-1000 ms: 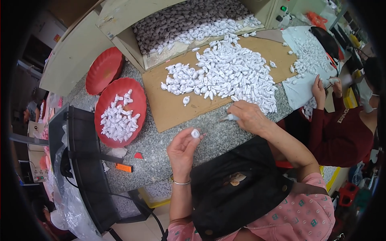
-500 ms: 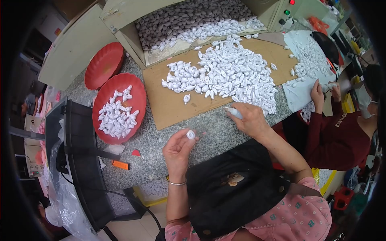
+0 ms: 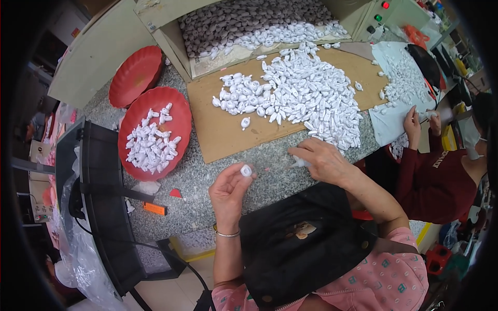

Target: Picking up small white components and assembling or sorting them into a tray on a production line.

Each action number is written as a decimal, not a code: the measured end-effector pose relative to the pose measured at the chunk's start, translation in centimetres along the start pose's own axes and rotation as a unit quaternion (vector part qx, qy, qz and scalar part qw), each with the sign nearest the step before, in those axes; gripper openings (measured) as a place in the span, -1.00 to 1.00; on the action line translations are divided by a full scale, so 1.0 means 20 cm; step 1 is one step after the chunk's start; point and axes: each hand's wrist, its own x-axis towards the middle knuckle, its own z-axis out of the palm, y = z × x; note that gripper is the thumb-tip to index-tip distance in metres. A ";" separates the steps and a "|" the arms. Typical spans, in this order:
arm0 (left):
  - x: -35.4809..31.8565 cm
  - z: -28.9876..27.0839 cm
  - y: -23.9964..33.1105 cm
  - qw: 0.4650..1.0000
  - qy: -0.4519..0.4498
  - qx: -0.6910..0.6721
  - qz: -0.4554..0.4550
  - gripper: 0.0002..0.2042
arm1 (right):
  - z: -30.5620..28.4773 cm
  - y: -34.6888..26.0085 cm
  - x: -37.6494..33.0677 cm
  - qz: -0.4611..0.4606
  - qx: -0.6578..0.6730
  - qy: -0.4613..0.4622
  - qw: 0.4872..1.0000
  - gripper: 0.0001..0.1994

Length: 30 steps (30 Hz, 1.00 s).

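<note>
Fingertips of the left hand (image 3: 230, 189) pinch a small white round plastic piece (image 3: 246, 170), lifted off the speckled stone tabletop (image 3: 207, 181) and turned up toward the face, seemingly so its end can be checked. The right hand (image 3: 321, 161), at about three o'clock from the left, rests low on the tabletop with its fingers curled around another white piece (image 3: 300, 163) at the near edge of the big heap of white pieces (image 3: 301, 96); staying at that edge probably keeps fresh stock within reach.

The heap lies on a flat cardboard sheet (image 3: 223, 132) at twelve o'clock, likely so the pieces slide and gather easily. At ten o'clock from the left hand a red round tray (image 3: 179, 111) holds a smaller batch of the same pieces, apart from the heap, which suggests sorted goods. A second red tray (image 3: 135, 75) stands bare behind it. At two o'clock a co-worker's hands (image 3: 421, 120) work over a white sheet (image 3: 394, 116) with more pieces. A dark apron (image 3: 301, 249) covers the lap.
</note>
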 end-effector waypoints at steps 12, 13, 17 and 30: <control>-0.01 0.03 0.01 1.000 -0.008 0.002 -0.001 -0.69 | 0.11 -0.05 -0.05 0.014 0.027 0.080 0.996 -0.71; -0.01 0.03 0.00 1.000 -0.003 -0.001 0.001 -0.69 | 0.11 -0.03 -0.06 0.011 0.029 0.080 0.996 -0.71; -0.02 0.06 -0.02 1.000 -0.002 0.009 -0.022 -0.70 | 0.09 -0.03 -0.07 0.054 0.126 0.087 0.987 -0.74; -0.02 0.18 -0.10 0.997 -0.032 0.065 -0.016 -0.70 | -0.03 -0.21 -0.01 0.196 0.335 0.096 0.917 -0.89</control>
